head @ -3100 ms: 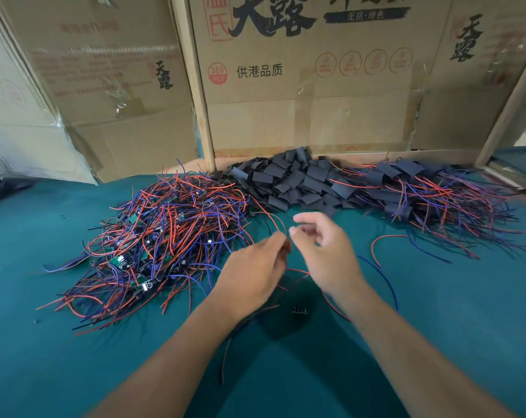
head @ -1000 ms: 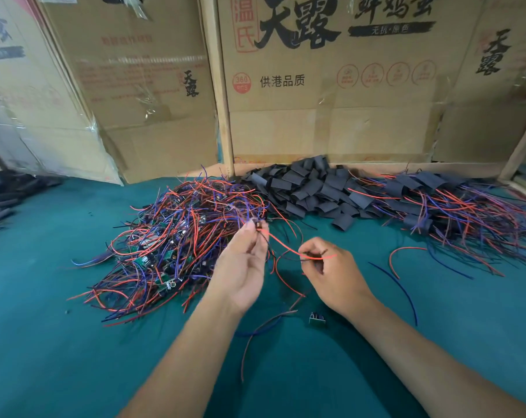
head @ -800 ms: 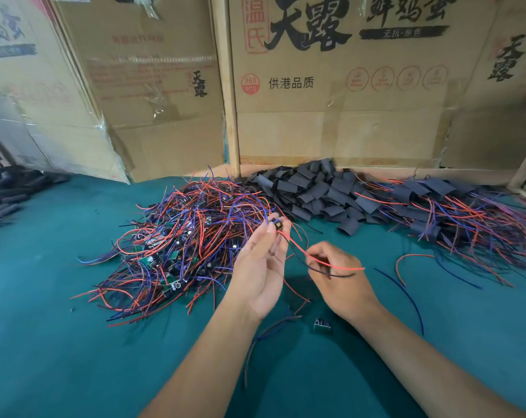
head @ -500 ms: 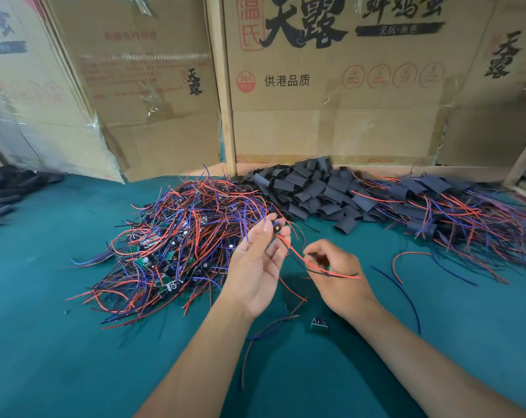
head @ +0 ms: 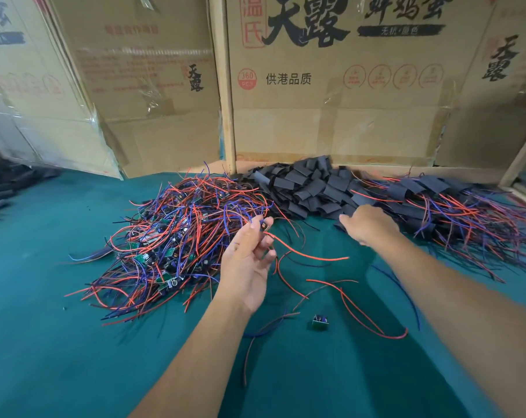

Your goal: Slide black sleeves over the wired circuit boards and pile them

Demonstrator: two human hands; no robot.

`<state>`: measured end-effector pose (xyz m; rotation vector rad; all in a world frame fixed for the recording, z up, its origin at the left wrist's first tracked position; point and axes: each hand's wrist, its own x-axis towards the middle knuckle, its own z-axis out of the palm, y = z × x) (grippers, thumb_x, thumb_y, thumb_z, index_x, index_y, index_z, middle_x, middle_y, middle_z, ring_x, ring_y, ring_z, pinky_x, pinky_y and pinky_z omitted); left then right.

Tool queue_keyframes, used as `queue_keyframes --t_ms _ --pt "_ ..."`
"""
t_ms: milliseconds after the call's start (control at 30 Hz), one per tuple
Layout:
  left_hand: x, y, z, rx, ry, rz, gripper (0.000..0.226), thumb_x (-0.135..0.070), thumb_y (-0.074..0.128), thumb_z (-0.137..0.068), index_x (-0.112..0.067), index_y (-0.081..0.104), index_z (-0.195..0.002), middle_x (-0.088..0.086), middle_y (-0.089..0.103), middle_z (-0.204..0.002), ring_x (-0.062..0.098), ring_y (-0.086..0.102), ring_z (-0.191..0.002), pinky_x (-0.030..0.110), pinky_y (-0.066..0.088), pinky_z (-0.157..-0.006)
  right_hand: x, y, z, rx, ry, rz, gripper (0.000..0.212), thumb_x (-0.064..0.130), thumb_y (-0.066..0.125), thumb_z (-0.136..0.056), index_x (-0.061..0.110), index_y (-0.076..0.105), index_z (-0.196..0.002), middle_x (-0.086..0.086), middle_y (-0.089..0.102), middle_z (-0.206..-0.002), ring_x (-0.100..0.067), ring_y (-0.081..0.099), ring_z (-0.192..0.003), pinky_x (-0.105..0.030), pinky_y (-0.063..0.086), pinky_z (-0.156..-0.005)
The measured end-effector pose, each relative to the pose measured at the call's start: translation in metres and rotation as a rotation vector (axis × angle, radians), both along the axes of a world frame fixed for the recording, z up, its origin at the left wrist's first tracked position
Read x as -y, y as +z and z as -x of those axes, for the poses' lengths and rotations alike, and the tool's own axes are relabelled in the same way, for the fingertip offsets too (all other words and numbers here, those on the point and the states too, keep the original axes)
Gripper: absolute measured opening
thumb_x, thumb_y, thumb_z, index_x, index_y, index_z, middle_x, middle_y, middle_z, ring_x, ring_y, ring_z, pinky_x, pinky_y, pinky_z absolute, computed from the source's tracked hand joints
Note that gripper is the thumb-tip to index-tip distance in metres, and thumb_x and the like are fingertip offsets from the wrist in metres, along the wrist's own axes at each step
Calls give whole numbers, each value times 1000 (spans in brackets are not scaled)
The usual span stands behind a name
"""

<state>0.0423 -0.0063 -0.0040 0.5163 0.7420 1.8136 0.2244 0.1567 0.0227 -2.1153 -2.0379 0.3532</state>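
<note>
Head view: my left hand (head: pixel 247 260) pinches a bare wired board (head: pixel 264 227); right hand (head: pixel 369 222), fingers loose, reaches the sleeve pile (head: pixel 310 188); big unsleeved heap (head: pixel 177 236) left.

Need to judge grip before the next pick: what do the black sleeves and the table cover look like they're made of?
Black sleeves: matte, flattened, thin flexible tubing, likely heat-shrink plastic; dull and creased. Table cover: teal, non-glossy, probably felt or fabric.
</note>
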Motion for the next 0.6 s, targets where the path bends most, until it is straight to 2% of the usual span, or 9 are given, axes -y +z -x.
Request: queue_keyframes --t_ms 133,200,267,367,433,500,533,567,600 --pt "7 -1 1 10 -4 36 30 -26 65 -88 -11 68 -113 1 72 -99 6 53 -60 16 48 -55 -18 -4 14 151 -2 22 50 47 42 -97 8 60 -121 -11 63 -124 -31 62 -110 -32 42 -74" --pt "9 0 0 23 -9 41 34 -26 67 -84 -9 68 -114 1 72 -97 6 53 -58 16 48 -54 -22 -3 20 188 -2 28 55 52 44 -96 9 59 -126 -10 63 -125 -31 62 -110 -32 42 -72" --pt "10 1 -1 32 -16 63 29 -25 67 -83 -9 67 -107 5 73 -96 6 52 -55 16 47 -51 -25 -4 22 218 5 39 61 57 45 -94 8 55 -129 -9 64 -121 -30 64 -105 -32 42 -70" --pt "9 2 -5 43 -42 139 11 -26 61 -92 -16 57 -91 10 75 -92 8 47 -46 17 41 -44 -23 -4 20 211 32 63 79 59 50 -91 5 32 -146 -9 64 -118 -28 66 -98 -31 46 -69" --pt "6 4 -4 51 -67 148 13 -27 56 -97 -17 54 -89 9 74 -86 8 44 -43 17 38 -42 -25 -3 21 137 65 91 88 51 53 -93 1 12 -153 -9 67 -104 -26 69 -78 -31 53 -67" --pt "3 3 -3 56 -86 143 13 -27 54 -99 -16 55 -93 6 73 -83 9 44 -44 17 39 -43 -21 3 19 73 83 108 82 36 58 -94 -1 15 -153 -9 66 -82 -24 64 -60 -30 51 -60" --pt "3 2 -3 56 -97 138 13 -27 53 -98 -15 56 -96 5 72 -82 9 46 -45 17 40 -44 -16 6 18 49 107 94 72 30 60 -94 -2 26 -149 -10 64 -78 -25 61 -59 -30 47 -58" --pt "2 1 -3 52 -104 128 15 -27 54 -97 -13 58 -99 4 71 -82 9 47 -47 17 42 -45 -9 10 17 18 137 59 51 25 61 -92 -1 45 -134 -11 63 -78 -27 60 -62 -31 44 -57" --pt "1 -1 -3 40 -107 114 19 -27 56 -95 -11 60 -102 3 71 -81 9 49 -49 17 43 -47 2 12 13 -44 174 25 27 22 61 -90 4 55 -109 -12 63 -77 -28 60 -62 -31 43 -56"
